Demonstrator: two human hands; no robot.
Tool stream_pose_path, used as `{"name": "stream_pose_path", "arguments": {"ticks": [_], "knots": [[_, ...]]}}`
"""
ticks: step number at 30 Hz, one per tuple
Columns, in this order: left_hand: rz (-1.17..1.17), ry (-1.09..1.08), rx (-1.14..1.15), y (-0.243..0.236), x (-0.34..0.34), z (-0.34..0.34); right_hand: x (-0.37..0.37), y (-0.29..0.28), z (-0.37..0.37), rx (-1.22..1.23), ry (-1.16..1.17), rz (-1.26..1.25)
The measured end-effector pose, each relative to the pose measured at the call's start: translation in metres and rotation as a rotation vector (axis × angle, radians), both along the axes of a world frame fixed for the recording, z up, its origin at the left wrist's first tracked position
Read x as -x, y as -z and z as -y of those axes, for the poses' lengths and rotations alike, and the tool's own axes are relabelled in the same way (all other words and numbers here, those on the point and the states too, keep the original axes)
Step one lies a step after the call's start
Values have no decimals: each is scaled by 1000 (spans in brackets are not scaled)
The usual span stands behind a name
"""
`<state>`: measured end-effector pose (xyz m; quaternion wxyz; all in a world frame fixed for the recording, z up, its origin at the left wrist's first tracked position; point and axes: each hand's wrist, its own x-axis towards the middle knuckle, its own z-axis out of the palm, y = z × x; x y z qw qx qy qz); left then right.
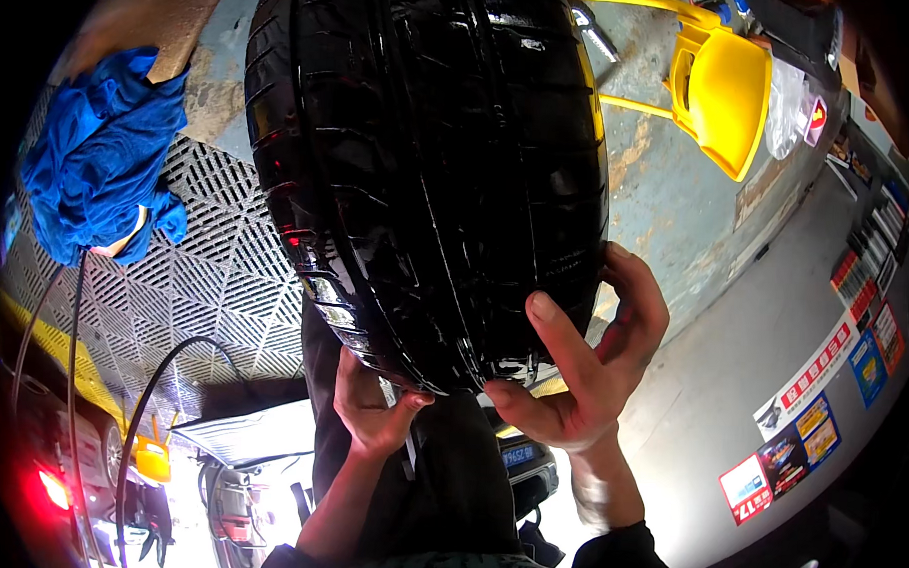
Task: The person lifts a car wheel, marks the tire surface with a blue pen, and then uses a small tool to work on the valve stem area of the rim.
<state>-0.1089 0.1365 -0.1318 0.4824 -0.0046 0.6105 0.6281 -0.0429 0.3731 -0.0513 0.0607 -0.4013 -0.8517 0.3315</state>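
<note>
A wet-looking black tire (428, 183) fills the upper middle, its grooved tread facing me. At its lower left edge, my left hand (375, 411) grips the tire, thumb at the near rim and the other fingers partly hidden behind the sidewall. My right hand (597, 369) holds the lower right part: thumb and a forefinger rest on the tread, while other fingers curl around the right sidewall. My dark trouser legs (448, 474) are directly below the tire.
A blue cloth (103, 162) lies bunched at the left by slotted floor tiles (211, 235). Black hoses (129, 433) run at lower left. A yellow plastic seat (719, 98) stands at upper right. Posters (810, 437) cover the right wall. A car with a lit red lamp (54, 488) is lower left.
</note>
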Motion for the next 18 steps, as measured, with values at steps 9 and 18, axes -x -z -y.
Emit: {"name": "stream_pose_path", "arguments": {"ticks": [9, 18], "knots": [[34, -8, -10, 3, -11, 12, -7, -1, -1, -27, -37, 33], [0, 33, -24, -2, -2, 3, 10, -19, -2, -25, -157, 231]]}}
